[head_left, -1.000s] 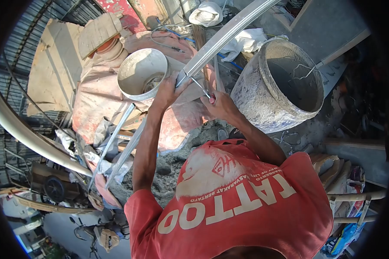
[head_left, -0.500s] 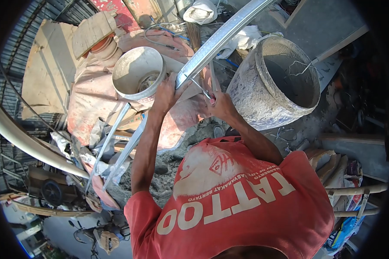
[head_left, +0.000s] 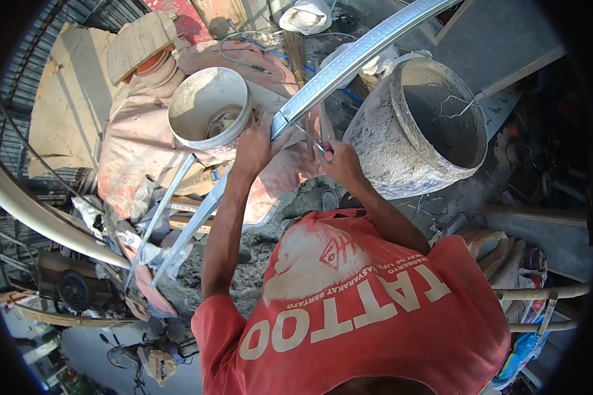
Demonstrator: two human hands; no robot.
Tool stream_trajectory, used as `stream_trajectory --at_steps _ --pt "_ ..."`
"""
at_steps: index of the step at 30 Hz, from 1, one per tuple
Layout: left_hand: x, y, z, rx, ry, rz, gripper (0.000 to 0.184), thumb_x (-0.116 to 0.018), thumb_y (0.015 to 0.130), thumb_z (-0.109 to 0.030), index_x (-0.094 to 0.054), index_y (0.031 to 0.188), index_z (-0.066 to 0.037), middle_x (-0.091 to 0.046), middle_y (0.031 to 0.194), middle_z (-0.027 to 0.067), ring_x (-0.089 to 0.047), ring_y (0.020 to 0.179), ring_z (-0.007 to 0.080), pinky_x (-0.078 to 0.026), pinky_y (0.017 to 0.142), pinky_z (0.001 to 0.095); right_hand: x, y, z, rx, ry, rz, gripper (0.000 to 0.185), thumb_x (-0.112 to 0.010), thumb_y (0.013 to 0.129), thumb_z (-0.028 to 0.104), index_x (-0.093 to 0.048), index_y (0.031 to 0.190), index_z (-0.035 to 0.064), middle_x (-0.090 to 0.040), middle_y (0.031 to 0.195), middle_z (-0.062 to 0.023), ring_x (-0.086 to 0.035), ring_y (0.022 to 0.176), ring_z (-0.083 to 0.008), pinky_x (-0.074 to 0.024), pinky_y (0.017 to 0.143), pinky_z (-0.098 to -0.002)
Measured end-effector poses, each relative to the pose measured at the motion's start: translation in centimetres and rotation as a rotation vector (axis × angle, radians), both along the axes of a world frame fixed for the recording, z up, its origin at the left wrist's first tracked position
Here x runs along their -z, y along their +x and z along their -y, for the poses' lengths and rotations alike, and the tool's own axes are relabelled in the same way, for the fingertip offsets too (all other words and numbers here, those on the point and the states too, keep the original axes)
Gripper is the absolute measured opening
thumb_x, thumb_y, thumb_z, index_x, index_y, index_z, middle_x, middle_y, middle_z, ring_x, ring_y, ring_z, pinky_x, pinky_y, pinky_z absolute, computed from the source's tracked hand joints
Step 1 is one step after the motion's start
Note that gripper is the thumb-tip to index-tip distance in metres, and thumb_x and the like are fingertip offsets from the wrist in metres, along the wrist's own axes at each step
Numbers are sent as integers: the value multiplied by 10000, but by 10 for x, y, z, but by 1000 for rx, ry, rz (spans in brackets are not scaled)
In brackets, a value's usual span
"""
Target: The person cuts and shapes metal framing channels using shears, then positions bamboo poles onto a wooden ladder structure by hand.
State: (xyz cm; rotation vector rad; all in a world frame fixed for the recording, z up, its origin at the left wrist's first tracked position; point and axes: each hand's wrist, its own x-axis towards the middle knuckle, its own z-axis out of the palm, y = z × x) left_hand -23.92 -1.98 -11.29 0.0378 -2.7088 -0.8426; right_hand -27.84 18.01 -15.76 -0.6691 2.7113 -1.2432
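A long silvery metal strip [head_left: 349,64] slants from the upper right down to my left hand [head_left: 255,146], whose fingers are wrapped round it near a joint or bend. My right hand [head_left: 340,162] is closed on a red-handled tool [head_left: 327,153]. The tool's thin metal shaft reaches up and left to the strip, just beside my left hand's fingers; its exact contact point is too small to make out. Lower left, two narrow metal lengths [head_left: 188,234] slope down past my left forearm. The link between them and the upper strip is hidden behind my hand and arm.
A pale bucket [head_left: 178,108] stands left of my left hand on a dusty reddish sheet [head_left: 135,155]. Right of my right hand is a large mortar-crusted bucket [head_left: 392,138]. A broom [head_left: 294,56] lies beyond the strip. A curved pale pipe [head_left: 46,220] crosses the left side.
The far end of the metal strip has swung to the right and slightly down in view. Both hands keep their holds, and the surroundings have shifted slightly left.
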Motion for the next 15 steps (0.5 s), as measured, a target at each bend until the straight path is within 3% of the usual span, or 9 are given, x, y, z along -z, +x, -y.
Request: stream_trajectory --at_steps 9,15 --pt "-2 2 4 57 -15 -71 371 -671 782 -261 -534 985 18 -595 754 210 -597 705 367 -461 634 410 4 -2 0 -60 -89 122 197 -589 728 161 -529 687 -23 -548 591 -199 -560 608 -405 -438 537 -412" --pt "-13 2 14 143 125 99 401 -678 782 -270 -534 1014 23 -590 756 168 -569 659 245 -446 623 350 -1 -2 -2 -115 -68 81 234 -602 743 189 -534 689 -28 -555 616 -211 -571 621 -399 -438 546 -421"
